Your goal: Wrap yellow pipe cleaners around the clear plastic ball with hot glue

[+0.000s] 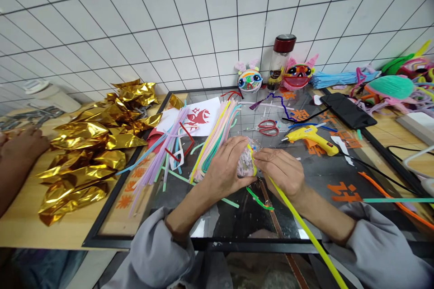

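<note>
My left hand [225,162] is wrapped around a rounded, clear-and-whitish ball-like piece [244,162] over the middle of the glass-topped board. A yellow pipe cleaner [303,226] runs along the front of this piece, and its long tail hangs down to the lower right. Pinched closed, my right hand [283,171] holds the yellow pipe cleaner against the piece's right side. Its fingertips hide the exact contact. Below both hands lies a short green pipe cleaner [259,199] on the board. A bundle of pastel pipe cleaners [212,140] rests just beyond my left hand.
A yellow glue gun [312,137], red-handled scissors [268,128] and a black phone [349,110] lie to the right. Two decorated faces [250,80] and a bottle [280,63] stand by the tiled wall. Gold foil [95,144] covers the left, beside another person's hand [25,144].
</note>
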Action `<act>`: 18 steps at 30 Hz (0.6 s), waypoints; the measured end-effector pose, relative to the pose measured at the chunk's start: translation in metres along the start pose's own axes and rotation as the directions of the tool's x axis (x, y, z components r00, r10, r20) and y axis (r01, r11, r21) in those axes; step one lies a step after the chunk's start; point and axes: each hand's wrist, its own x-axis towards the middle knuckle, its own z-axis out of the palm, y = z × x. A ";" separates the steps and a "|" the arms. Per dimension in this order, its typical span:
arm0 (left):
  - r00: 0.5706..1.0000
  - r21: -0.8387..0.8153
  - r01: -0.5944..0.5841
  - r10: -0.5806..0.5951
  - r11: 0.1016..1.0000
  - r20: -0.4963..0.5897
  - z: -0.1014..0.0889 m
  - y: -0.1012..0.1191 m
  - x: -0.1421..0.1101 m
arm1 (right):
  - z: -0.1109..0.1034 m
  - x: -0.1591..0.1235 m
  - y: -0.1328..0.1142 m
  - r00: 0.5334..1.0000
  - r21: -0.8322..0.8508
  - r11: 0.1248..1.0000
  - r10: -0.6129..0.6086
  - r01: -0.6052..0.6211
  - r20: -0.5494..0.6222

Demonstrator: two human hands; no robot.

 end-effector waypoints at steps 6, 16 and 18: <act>1.000 -0.056 0.015 -0.016 0.998 -0.006 -0.002 0.001 -0.001 | 0.000 0.000 0.000 1.000 0.004 1.000 0.000 0.000 0.001; 0.998 -0.118 0.041 -0.046 0.992 -0.041 0.000 0.001 -0.002 | 0.000 0.001 0.000 1.000 -0.003 1.000 -0.005 0.005 0.002; 0.997 -0.139 0.050 -0.057 0.989 -0.047 0.000 0.000 -0.002 | 0.000 0.001 0.000 1.000 0.002 1.000 -0.004 0.004 0.002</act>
